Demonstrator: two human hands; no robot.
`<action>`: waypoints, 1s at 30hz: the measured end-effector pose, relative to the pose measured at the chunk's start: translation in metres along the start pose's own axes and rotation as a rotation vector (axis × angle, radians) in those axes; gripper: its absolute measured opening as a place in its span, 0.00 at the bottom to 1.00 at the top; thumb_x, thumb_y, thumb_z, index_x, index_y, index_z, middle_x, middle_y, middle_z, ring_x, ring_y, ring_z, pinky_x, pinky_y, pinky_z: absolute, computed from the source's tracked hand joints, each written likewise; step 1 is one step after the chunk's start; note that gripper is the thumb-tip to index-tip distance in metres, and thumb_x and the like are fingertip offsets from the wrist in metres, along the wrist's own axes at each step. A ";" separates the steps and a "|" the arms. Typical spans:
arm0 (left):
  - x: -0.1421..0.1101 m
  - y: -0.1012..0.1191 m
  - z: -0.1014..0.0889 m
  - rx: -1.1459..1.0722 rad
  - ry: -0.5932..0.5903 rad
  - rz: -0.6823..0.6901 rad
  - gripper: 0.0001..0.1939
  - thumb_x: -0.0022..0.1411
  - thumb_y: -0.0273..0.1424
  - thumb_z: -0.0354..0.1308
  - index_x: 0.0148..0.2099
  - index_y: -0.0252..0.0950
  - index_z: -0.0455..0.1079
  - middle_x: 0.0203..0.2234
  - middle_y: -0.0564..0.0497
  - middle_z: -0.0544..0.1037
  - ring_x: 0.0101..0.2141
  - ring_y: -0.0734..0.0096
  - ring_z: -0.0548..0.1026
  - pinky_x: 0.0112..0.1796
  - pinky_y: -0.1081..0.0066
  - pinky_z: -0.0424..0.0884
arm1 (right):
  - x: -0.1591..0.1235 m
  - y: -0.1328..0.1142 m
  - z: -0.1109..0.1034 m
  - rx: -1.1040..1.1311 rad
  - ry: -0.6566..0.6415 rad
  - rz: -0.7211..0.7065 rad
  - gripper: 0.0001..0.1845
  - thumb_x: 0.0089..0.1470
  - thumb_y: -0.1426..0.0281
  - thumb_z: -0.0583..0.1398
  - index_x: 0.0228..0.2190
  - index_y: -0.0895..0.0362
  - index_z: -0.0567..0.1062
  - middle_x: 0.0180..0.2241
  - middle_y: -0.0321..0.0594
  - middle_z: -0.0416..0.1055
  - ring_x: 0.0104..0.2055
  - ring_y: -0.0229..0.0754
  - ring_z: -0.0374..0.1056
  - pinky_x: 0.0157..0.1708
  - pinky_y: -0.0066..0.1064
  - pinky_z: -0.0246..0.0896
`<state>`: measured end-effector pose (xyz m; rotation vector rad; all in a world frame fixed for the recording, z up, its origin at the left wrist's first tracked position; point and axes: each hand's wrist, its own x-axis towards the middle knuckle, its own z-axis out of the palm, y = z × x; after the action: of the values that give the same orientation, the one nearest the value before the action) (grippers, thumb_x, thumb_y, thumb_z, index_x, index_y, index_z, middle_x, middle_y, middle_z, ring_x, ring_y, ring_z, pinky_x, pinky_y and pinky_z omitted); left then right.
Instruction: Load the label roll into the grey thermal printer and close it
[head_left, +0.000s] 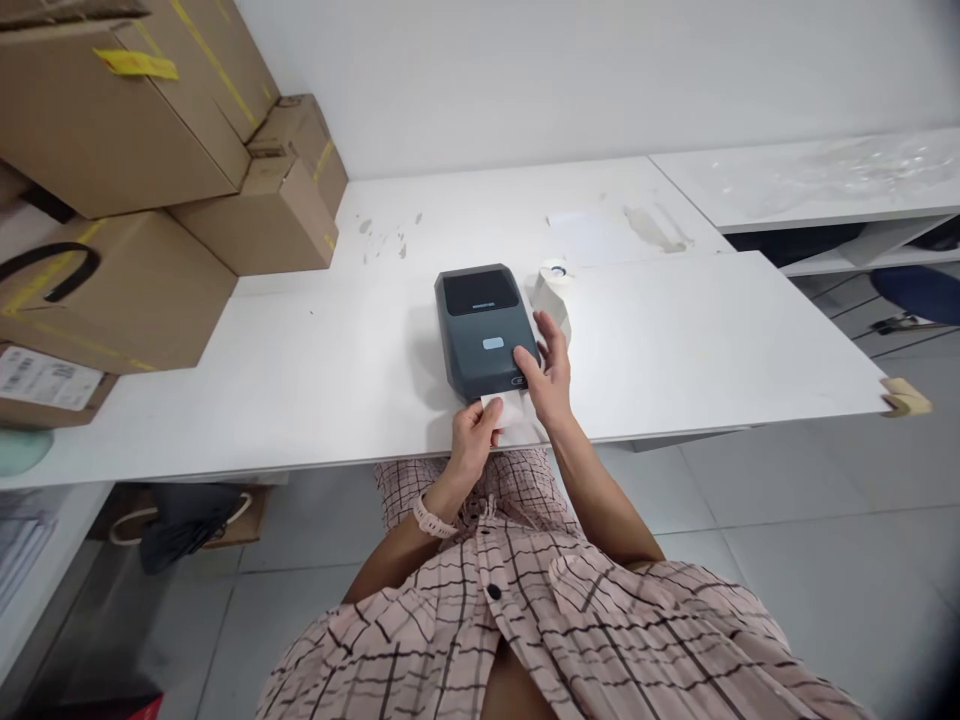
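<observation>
While the printer (486,328) is being braced by the desk's (337,400) near edge, presumably against sliding, by the spread right hand (551,387), thumb on top, paper (511,409) at its near end is being pinched by the left hand (471,438).

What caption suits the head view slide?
Left hand pinches white paper at the near end of a dark printer; right hand touches its corner.

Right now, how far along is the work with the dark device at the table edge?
Looks done: the dark device appears closed on top, and a white paper slip shows at its front edge. In hand: the left hand pinches that slip; the right hand rests on the device's near right corner. Left, probably: getting the slip clear, though whether it is attached can't be seen.
</observation>
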<state>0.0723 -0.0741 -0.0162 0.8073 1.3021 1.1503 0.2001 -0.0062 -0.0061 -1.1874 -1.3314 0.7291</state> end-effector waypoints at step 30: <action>0.111 0.103 -0.024 0.150 0.214 0.564 0.36 0.65 0.37 0.61 0.72 0.42 0.58 0.72 0.43 0.62 0.72 0.55 0.57 0.70 0.57 0.54 | 0.119 -0.045 0.003 0.039 -0.184 -0.230 0.46 0.62 0.35 0.46 0.73 0.38 0.42 0.76 0.33 0.43 0.78 0.51 0.42 0.74 0.56 0.42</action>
<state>0.0187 0.0561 0.0440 1.2392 1.3895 1.6304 0.2072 0.0916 0.0748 -0.9341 -1.5697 0.7067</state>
